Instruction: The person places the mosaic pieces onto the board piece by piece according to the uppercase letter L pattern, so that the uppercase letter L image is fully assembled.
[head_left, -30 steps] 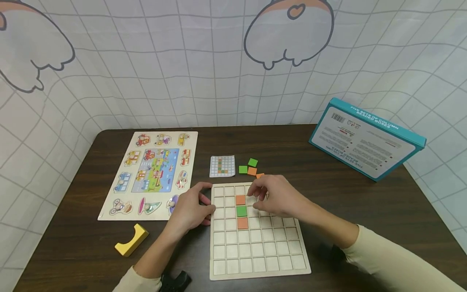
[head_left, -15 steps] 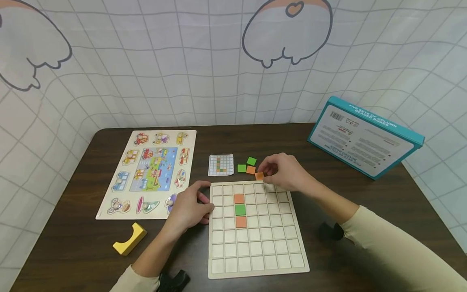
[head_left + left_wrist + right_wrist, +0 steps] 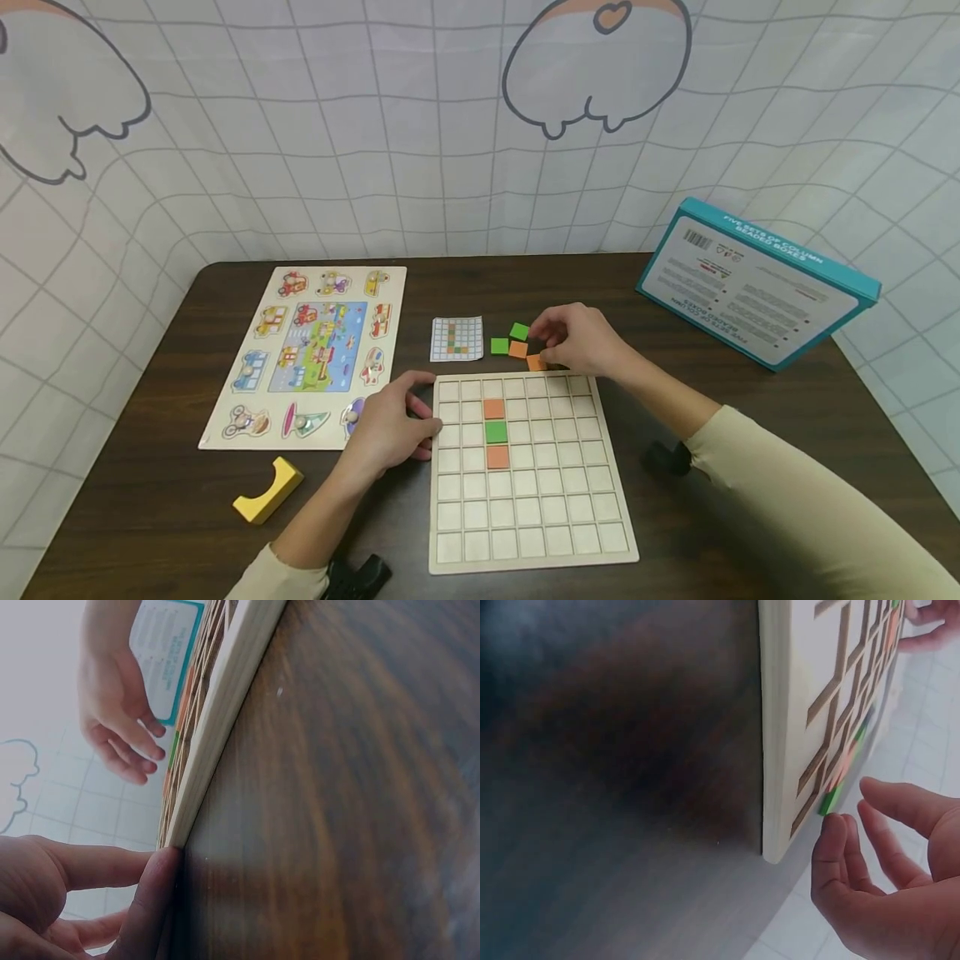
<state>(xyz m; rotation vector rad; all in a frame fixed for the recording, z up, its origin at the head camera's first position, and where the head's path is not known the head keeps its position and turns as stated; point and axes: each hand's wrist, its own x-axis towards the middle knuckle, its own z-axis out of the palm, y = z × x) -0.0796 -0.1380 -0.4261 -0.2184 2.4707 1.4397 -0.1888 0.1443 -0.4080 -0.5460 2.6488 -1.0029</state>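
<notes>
The left hand [image 3: 390, 429] rests with bent fingers against the side of the square wooden grid board [image 3: 525, 508]. The right hand [image 3: 581, 340] hovers over the small orange square tiles [image 3: 535, 362], fingers loosely curled, holding nothing.

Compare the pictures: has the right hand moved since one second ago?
Yes. The right hand has moved away from over the grid board, to the loose tiles beyond its far edge.

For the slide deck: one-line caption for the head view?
Left hand steadies the wooden grid board while the right hand reaches for loose orange and green tiles behind it.
</notes>
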